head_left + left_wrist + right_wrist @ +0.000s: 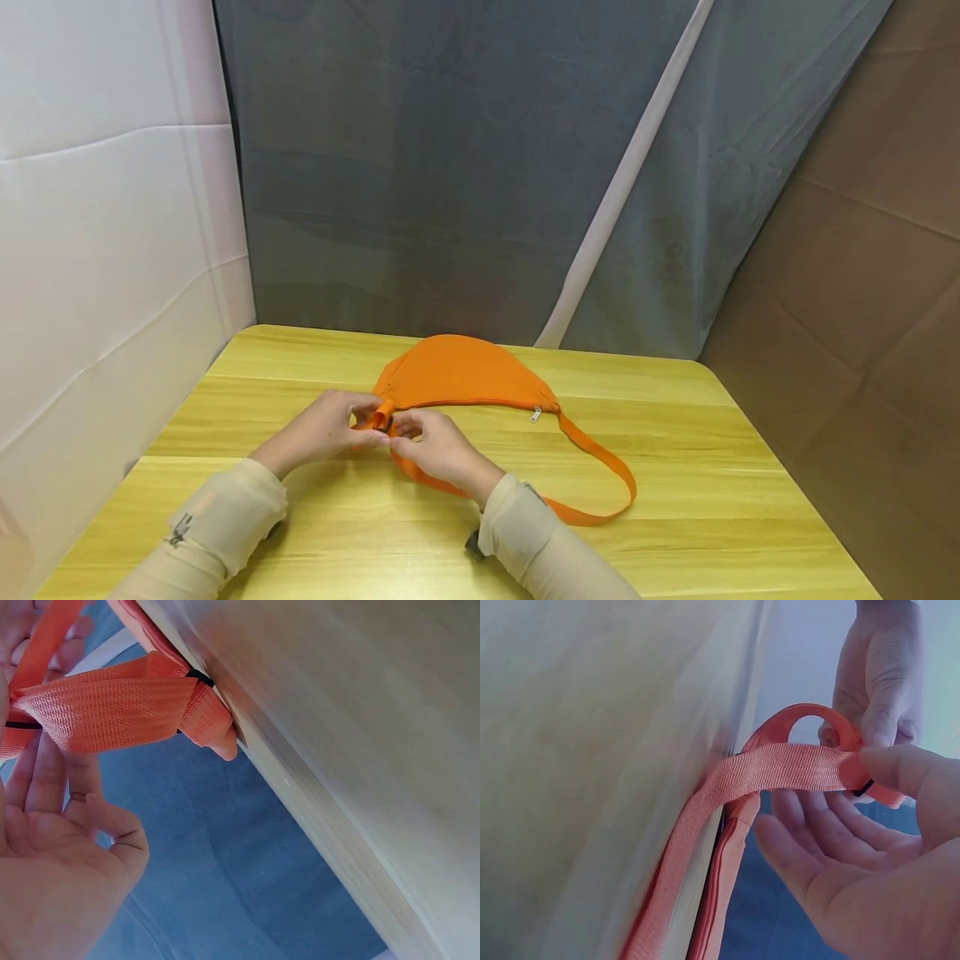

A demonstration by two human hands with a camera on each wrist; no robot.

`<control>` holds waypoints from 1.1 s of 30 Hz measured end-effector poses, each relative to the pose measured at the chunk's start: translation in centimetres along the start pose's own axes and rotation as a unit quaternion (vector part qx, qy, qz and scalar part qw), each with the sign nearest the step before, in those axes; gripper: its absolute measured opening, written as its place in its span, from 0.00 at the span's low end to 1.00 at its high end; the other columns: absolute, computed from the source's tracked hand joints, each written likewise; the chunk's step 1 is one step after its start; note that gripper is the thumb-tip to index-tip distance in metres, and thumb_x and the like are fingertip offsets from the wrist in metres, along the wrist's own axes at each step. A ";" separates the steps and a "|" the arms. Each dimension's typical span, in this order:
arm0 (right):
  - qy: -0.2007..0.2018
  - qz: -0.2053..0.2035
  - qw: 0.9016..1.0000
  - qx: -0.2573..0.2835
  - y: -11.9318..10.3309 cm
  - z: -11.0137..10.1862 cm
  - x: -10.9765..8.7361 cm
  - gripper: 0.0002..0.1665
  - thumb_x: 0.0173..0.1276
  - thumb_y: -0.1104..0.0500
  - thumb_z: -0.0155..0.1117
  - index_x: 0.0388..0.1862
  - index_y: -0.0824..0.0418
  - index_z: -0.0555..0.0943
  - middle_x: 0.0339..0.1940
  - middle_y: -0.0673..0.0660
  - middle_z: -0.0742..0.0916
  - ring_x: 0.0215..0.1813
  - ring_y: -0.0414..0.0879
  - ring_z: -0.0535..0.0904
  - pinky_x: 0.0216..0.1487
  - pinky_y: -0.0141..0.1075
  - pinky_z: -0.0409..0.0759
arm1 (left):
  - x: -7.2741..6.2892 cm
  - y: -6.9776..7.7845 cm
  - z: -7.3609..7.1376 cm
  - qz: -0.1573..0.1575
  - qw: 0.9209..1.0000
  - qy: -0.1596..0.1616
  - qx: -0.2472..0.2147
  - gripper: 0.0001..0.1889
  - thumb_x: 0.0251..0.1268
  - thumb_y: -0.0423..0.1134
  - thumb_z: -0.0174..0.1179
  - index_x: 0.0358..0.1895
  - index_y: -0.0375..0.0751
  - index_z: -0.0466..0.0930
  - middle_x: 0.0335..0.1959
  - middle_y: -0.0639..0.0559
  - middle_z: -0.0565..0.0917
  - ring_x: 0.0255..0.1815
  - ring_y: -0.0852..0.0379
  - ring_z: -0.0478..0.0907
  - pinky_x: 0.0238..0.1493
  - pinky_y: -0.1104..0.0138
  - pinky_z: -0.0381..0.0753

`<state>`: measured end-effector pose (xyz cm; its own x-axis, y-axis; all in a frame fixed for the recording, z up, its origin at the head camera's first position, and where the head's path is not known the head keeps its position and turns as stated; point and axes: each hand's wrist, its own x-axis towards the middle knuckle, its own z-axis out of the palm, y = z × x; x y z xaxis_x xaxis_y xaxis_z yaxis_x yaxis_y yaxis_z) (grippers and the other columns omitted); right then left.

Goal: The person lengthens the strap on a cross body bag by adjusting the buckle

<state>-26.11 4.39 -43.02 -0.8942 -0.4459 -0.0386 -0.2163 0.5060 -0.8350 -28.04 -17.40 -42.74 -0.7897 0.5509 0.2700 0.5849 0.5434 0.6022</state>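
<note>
An orange waist bag (pixel 465 373) lies on the wooden table with its rounded edge to the back and a zipper pull at its right. At the bag's left end, my left hand (pixel 327 429) holds the looped webbing strap (pixel 120 709) between thumb and fingers. Facing it, my right hand (pixel 442 450) pinches the same strap beside a black slider (pixel 863 787), thumb on top in the right wrist view. A second black fitting (pixel 199 677) sits where the strap meets the bag. Part of the strap between the hands is hidden by fingers in the head view.
The rest of the strap (pixel 611 467) curves over the wooden table (pixel 360 533) to the right and passes behind the right wrist. A grey cloth (pixel 420 167) hangs behind the table, with a white wall at left and a brown one at right.
</note>
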 end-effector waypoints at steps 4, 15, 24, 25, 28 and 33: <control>-0.009 0.001 1.000 -0.017 0.1 0.0 -0.1 0.23 0.70 0.54 0.71 0.61 0.58 0.81 0.46 0.43 0.85 0.48 0.36 0.80 0.53 0.35 0.78 | 0.0 0.1 -0.1 -0.006 1.000 -0.001 -0.001 0.12 0.57 0.46 0.76 0.40 0.51 0.83 0.29 0.66 0.80 0.30 0.66 0.75 0.35 0.68 0.75; -0.007 -0.003 0.998 -0.070 0.4 0.3 0.1 0.11 0.68 0.58 0.72 0.48 0.59 0.86 0.35 0.43 0.84 0.37 0.35 0.78 0.42 0.31 0.78 | -0.1 0.1 -0.2 -0.016 1.000 -0.004 -0.003 0.13 0.58 0.48 0.75 0.42 0.51 0.84 0.29 0.66 0.81 0.31 0.66 0.77 0.38 0.67 0.76; 0.000 -0.006 0.995 -0.097 0.1 0.7 0.1 0.15 0.64 0.56 0.76 0.47 0.58 0.85 0.35 0.44 0.85 0.36 0.35 0.78 0.41 0.30 0.78 | -0.1 0.2 -0.3 -0.014 1.000 0.001 -0.010 0.13 0.58 0.48 0.75 0.41 0.51 0.84 0.29 0.65 0.81 0.32 0.65 0.77 0.37 0.67 0.76; 0.003 -0.011 0.994 -0.108 0.1 0.8 0.2 0.14 0.65 0.57 0.76 0.47 0.59 0.85 0.35 0.44 0.85 0.36 0.35 0.78 0.41 0.30 0.78 | -0.1 0.2 -0.3 -0.013 1.000 0.003 -0.011 0.13 0.58 0.48 0.75 0.42 0.50 0.84 0.29 0.65 0.81 0.31 0.65 0.76 0.37 0.66 0.76; 0.009 -0.024 0.990 -0.136 0.0 0.8 0.2 0.13 0.66 0.59 0.74 0.48 0.61 0.84 0.36 0.46 0.86 0.37 0.34 0.79 0.41 0.29 0.78 | -0.1 0.2 -0.3 -0.011 1.000 0.007 -0.013 0.14 0.58 0.48 0.75 0.43 0.49 0.85 0.29 0.65 0.81 0.31 0.65 0.76 0.38 0.65 0.77; 0.010 -0.027 0.991 -0.128 0.1 0.8 0.2 0.15 0.68 0.59 0.71 0.52 0.63 0.84 0.39 0.48 0.87 0.40 0.35 0.81 0.44 0.29 0.79 | -0.1 0.3 -0.3 -0.008 1.000 0.006 -0.013 0.14 0.58 0.49 0.75 0.43 0.48 0.85 0.29 0.65 0.81 0.32 0.66 0.76 0.38 0.63 0.78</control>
<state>-26.02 3.73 -43.57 -0.8853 -0.4647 0.0160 -0.3552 0.6538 -0.6681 -27.85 -17.46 -42.35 -0.8013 0.5340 0.2697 0.5674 0.5352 0.6259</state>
